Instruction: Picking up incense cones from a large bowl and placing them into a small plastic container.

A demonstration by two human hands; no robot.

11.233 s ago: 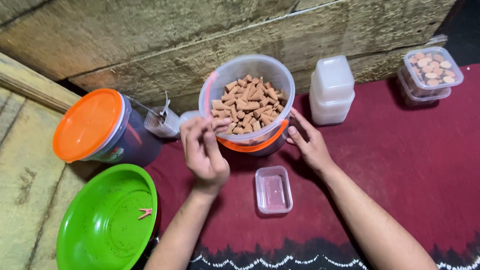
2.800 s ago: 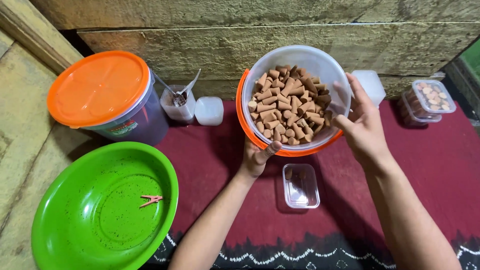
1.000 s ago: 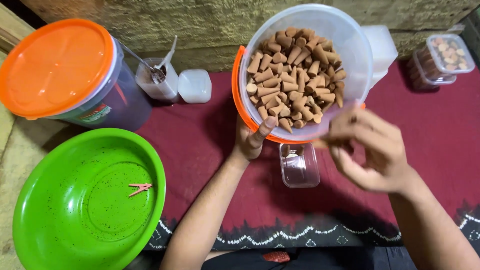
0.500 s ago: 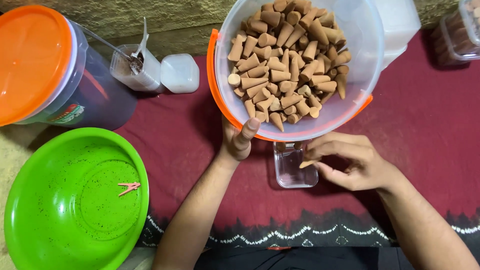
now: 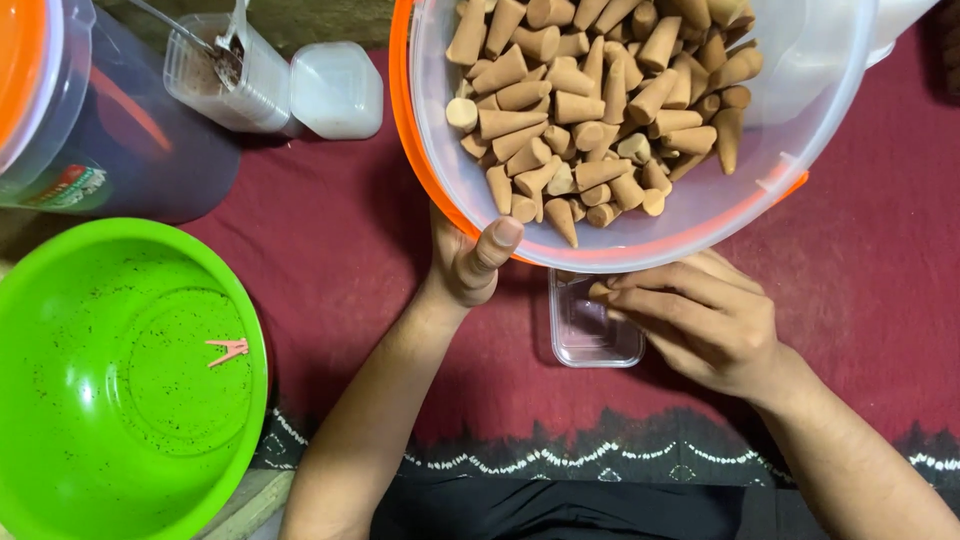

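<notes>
My left hand (image 5: 467, 262) grips the near rim of a clear plastic bucket (image 5: 800, 120) with an orange rim, tilted toward me and filled with several tan cone-shaped pieces (image 5: 590, 110). My right hand (image 5: 700, 320) is below the bucket's lip, fingers together pinching one tan cone (image 5: 598, 291) over a small clear rectangular box (image 5: 590, 335) that lies on the dark red cloth (image 5: 340, 260).
A bright green basin (image 5: 110, 380) with a small pink bit in it sits at the left. Behind it stands a dark bucket with an orange lid (image 5: 100, 130). A small clear container with a scoop (image 5: 225, 70) and a white lid (image 5: 335, 90) lie beyond.
The bucket has been tipped further toward me and fills more of the view. My right hand has come in under its lip, over the small box.
</notes>
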